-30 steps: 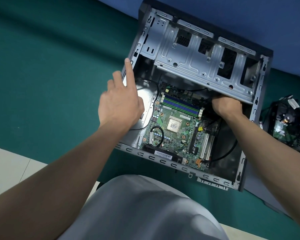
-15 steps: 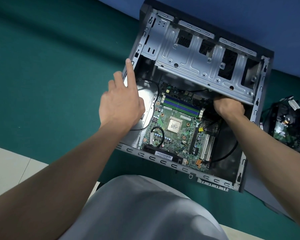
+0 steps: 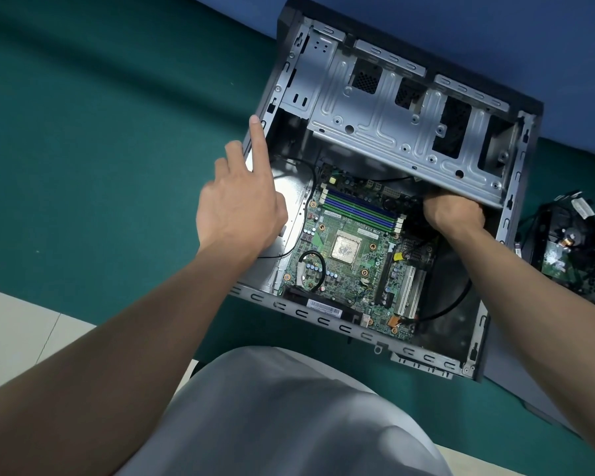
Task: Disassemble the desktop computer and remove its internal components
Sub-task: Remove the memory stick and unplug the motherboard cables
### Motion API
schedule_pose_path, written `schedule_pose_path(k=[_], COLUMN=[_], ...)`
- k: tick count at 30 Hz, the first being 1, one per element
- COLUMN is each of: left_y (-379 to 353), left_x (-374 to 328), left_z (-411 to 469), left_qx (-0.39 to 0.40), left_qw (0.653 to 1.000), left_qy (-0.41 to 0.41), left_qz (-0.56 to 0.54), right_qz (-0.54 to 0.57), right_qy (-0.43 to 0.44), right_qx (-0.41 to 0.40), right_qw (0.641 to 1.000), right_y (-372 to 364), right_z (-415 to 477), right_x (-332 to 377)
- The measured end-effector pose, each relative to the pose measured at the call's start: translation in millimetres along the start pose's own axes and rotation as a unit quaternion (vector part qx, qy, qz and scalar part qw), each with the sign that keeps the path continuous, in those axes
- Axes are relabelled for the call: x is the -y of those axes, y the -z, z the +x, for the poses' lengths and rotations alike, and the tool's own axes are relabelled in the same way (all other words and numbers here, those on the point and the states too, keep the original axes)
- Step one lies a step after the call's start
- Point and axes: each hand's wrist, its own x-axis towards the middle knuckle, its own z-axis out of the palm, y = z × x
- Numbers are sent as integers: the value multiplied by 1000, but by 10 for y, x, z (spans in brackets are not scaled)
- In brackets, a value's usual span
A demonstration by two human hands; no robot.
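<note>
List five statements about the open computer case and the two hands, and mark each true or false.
1. The motherboard sits inside the case. True.
2. The left hand grips a screwdriver. False: it holds no tool; its index finger rests on the case's left edge.
3. The right hand reaches under the metal drive cage. True.
4. A cooler covers the processor. False: the processor is bare.
5. The case lies on a wooden table. False: it lies on a green surface.
</note>
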Motion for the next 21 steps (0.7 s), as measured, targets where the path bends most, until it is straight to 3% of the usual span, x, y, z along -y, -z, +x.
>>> schedule_pose_path(k=[17,21], left_y=[4,24], left_x=[-1,-2], left_z=[-3,-4], left_qx=[-1,4], left_qw=[1000,1000], left_qy=[0,-1], left_qz=[-1,0], right_qz=[-6,0], right_qy=[16,37], right_qx=[27,-18], right_qw=[999,999], right_y=[53,18], right_z=[-106,-179], right_x=[0,-49])
